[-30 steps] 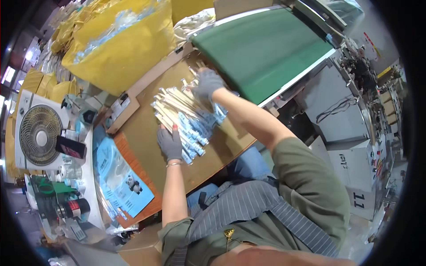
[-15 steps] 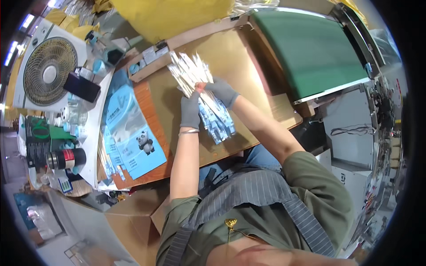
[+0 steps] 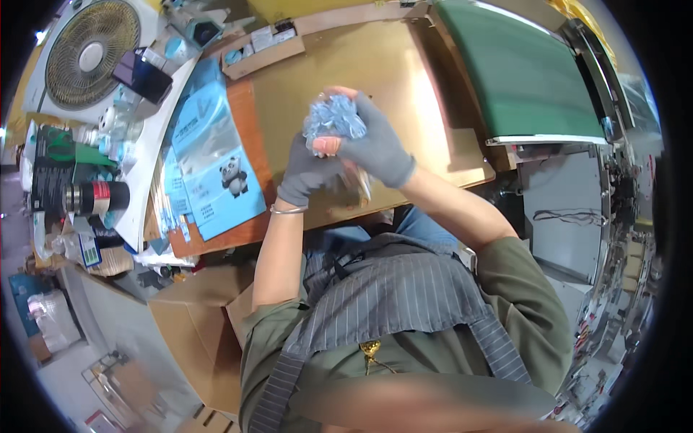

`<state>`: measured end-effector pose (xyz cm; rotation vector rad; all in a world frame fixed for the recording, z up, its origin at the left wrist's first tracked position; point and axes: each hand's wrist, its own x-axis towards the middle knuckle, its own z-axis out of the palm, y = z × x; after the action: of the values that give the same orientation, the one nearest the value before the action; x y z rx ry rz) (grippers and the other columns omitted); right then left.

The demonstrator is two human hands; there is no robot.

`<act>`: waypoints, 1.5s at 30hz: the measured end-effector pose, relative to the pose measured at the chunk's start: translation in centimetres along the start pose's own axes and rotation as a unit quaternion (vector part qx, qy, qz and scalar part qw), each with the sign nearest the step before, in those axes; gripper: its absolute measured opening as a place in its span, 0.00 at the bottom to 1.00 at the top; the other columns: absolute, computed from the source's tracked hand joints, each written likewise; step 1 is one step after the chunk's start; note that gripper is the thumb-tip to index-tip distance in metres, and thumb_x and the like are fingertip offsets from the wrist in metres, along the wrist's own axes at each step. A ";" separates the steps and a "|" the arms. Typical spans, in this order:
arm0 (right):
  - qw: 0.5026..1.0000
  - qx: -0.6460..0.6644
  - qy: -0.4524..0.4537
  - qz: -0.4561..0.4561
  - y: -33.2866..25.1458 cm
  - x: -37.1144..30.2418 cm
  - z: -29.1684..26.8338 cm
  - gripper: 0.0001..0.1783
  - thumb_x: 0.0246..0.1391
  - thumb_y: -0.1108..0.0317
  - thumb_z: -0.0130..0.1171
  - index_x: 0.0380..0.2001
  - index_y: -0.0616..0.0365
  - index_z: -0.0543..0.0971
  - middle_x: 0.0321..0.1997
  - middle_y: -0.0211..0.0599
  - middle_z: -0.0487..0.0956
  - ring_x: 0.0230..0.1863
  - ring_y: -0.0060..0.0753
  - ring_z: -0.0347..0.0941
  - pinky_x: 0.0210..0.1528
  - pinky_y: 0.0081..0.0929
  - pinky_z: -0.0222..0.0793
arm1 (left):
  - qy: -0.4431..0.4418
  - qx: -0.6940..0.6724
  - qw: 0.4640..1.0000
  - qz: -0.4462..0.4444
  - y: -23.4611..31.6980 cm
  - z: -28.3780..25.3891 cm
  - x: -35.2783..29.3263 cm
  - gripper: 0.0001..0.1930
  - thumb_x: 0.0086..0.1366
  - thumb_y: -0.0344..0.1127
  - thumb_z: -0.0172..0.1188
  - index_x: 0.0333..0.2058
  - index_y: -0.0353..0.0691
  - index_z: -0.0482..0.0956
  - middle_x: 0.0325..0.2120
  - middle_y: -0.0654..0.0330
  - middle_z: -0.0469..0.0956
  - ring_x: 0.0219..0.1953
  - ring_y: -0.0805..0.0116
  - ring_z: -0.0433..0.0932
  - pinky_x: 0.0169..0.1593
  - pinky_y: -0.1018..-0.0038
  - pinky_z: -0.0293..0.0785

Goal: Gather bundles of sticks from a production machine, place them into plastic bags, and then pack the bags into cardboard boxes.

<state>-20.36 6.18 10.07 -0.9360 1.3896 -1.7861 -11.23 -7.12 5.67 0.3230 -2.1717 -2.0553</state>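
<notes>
Blue, crinkled film crowns the bundle of wrapped sticks [image 3: 336, 119], which is held upright, or nearly so, between both gloved hands above the near part of the brown work board [image 3: 325, 61]. Pale lengths, probably wooden chopsticks, show beneath the hands. I judge the bundle light, stiff along its length but loose as a group; the film is likely slick, so single sticks could slide past one another. The tufted ends look soft and give little to grip; a hold around the firm shafts, just below the film, should serve best, with gentle squeezing, since thin sticks may snap if bent.

The right hand [image 3: 380, 142] curls around the bundle from its right side, bare thumb tip pressed across the front and fingers wrapping the far side. The left hand [image 3: 307, 166] cups it from the lower left, its fingertips mostly hidden, so how firmly they grip I cannot tell. Both elbows are bent, the forearms converging in front of the striped apron [image 3: 404, 292].

To the left lie blue printed plastic bags [image 3: 216, 166]; beyond them stand a fan [image 3: 90, 56] and a dark flask [image 3: 97, 198]. A green conveyor belt [image 3: 520, 79] lies to the right.
</notes>
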 end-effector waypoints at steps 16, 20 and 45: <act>0.939 0.226 -0.126 0.227 2.6 -4.7 0.2 0.11 0.47 0.64 0.58 0.24 0.62 0.75 0.25 0.41 0.77 0.32 0.38 0.75 0.39 0.30 0.70 | 0.156 0.691 0.698 -0.102 -6.2 -16.1 -15.6 0.17 0.55 0.37 0.58 0.43 0.36 0.76 0.37 0.53 0.78 0.41 0.56 0.76 0.43 0.65 0.73; 0.939 0.229 -0.115 0.229 2.5 -5.1 0.4 0.11 0.48 0.63 0.57 0.24 0.62 0.75 0.26 0.41 0.77 0.33 0.37 0.75 0.40 0.29 0.69 | 0.013 0.782 0.621 -0.045 -8.9 -19.5 -17.2 0.22 0.53 0.37 0.59 0.47 0.35 0.71 0.44 0.53 0.75 0.45 0.61 0.75 0.43 0.65 0.73; 0.962 0.173 -0.095 0.190 2.3 -5.5 -0.2 0.11 0.49 0.62 0.57 0.28 0.60 0.74 0.28 0.40 0.76 0.36 0.35 0.73 0.44 0.28 0.67 | 0.104 0.690 0.710 0.089 -9.9 -16.9 -19.1 0.23 0.54 0.32 0.59 0.49 0.31 0.69 0.52 0.45 0.70 0.56 0.50 0.67 0.55 0.61 0.64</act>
<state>-17.51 10.52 7.04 -0.5886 1.0111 -1.5343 12.03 -19.27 -2.26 0.3788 -2.8967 0.0889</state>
